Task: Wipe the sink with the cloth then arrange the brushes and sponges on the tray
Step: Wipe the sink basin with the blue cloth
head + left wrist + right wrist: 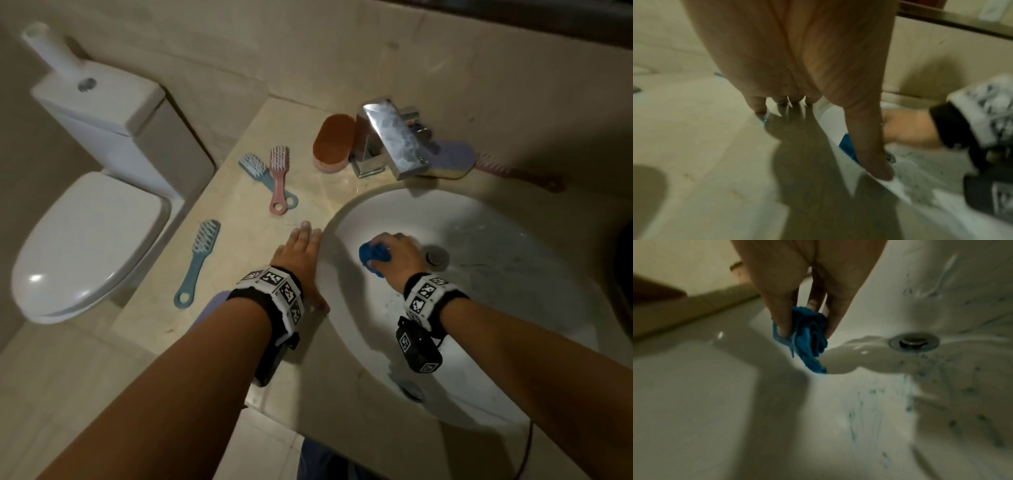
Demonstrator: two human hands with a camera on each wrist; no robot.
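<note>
My right hand [394, 255] [807, 331] grips a bunched blue cloth [373, 257] [809, 340] against the inside of the white sink [496, 274] [838, 418], left of the metal drain [436, 256] [914, 342]. My left hand [301, 253] [818, 129] lies flat with straight fingers on the beige counter [239, 274] at the sink's left rim, holding nothing. On the counter lie a teal brush [198, 263], a pink brush [278, 180] crossing another teal brush [260, 176], an orange sponge [333, 142], a purple sponge [452, 159] and a pink brush [513, 171] behind the tap.
A chrome tap [390, 137] stands at the back of the sink. A white toilet [89, 233] with its lid down sits to the left, below the counter edge. Blue-grey streaks [875, 402] mark the sink bowl. No tray is plainly in view.
</note>
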